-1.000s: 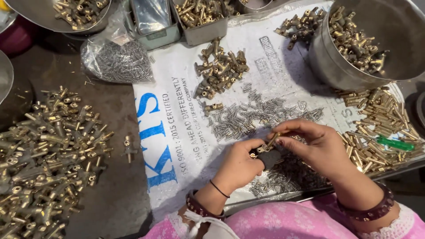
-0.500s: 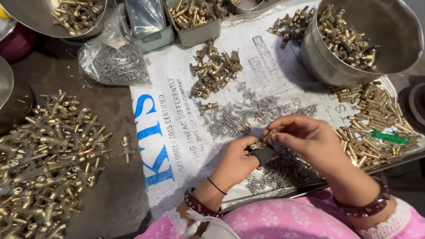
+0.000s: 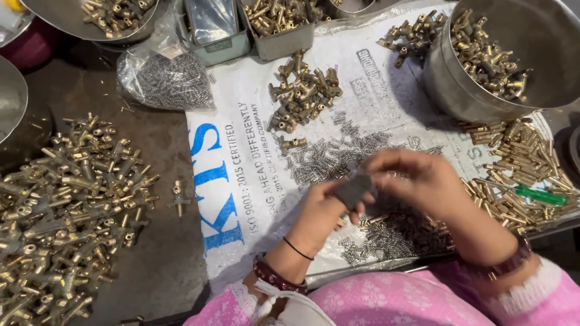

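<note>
The left hand [image 3: 323,211] closes its grip on a small dark grey part [image 3: 353,191]. The right hand [image 3: 423,181] pinches that part's far end; small springs [image 3: 338,154] lie scattered just beyond both hands.

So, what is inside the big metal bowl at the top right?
The big metal bowl holds a heap of small brass fittings against its left side. The rest of the inner wall is bare. The bowl's right part runs out of the frame, so what lies there cannot be seen.
</note>
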